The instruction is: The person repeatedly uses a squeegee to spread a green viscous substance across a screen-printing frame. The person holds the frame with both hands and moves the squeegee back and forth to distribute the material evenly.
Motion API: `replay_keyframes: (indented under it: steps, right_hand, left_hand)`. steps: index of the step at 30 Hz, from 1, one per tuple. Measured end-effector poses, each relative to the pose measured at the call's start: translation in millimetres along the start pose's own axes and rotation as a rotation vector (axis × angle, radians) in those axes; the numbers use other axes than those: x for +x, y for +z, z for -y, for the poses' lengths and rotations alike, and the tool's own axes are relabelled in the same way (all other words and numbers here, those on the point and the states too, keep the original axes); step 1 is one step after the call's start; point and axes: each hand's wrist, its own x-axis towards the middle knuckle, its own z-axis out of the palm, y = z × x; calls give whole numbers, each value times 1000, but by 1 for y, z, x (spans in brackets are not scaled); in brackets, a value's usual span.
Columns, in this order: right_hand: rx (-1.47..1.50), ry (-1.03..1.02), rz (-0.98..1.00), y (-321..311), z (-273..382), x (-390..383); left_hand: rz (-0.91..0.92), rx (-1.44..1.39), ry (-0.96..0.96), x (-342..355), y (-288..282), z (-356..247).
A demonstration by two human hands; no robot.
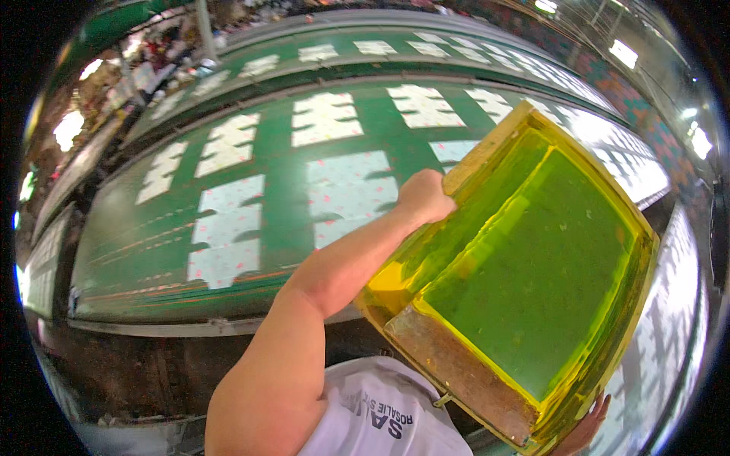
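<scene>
We hold the screen (532,273) tilted, blocking sight of part of the green table (275,148) and its white panels (350,186). Our left hand (426,197) clasps its edge; our right hand (587,432), mostly hidden, is at its lower corner, grip unclear.

The left arm (293,342) reaches far, elbow (308,295) bent, left hand (426,197) clenched; near right, the right hand (584,435) shows partly, fingers (599,414) extended.

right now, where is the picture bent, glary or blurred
In the head view, the green table bows toward the rim, which falls off to black; in the same view, the light at upper right is blown out and glare whitens the cloth pieces at the right; also in the head view, the background clutter at upper left is soft, the yellow frame clearer.
</scene>
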Motion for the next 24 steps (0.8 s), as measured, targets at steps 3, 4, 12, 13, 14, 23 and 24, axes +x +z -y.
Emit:
replay_keyframes:
  steps: [3,4,12,13,14,23,24]
  right_hand:
    - [314,-253,-64,5,76,59]
    - [863,-352,-1,20,112,75]
    - [1872,-652,459,93,361,42]
    - [1954,-730,523,94,395,28]
    - [2019,-774,577,89,426,18]
    - [1725,-778,543,85,714,-157]
    - [1721,-811,639,84,745,-179]
  left_hand:
    - [-67,26,-121,-12,-77,34]
    - [-117,36,-138,-9,-103,51]
    - [-394,36,-404,-128,-227,305]
    - [-411,35,-424,-138,-248,331]
    - [-424,39,-442,-149,-274,350]
    - [-645,-22,-520,-235,-453,612]
    - [-638,10,-541,-246,-470,636]
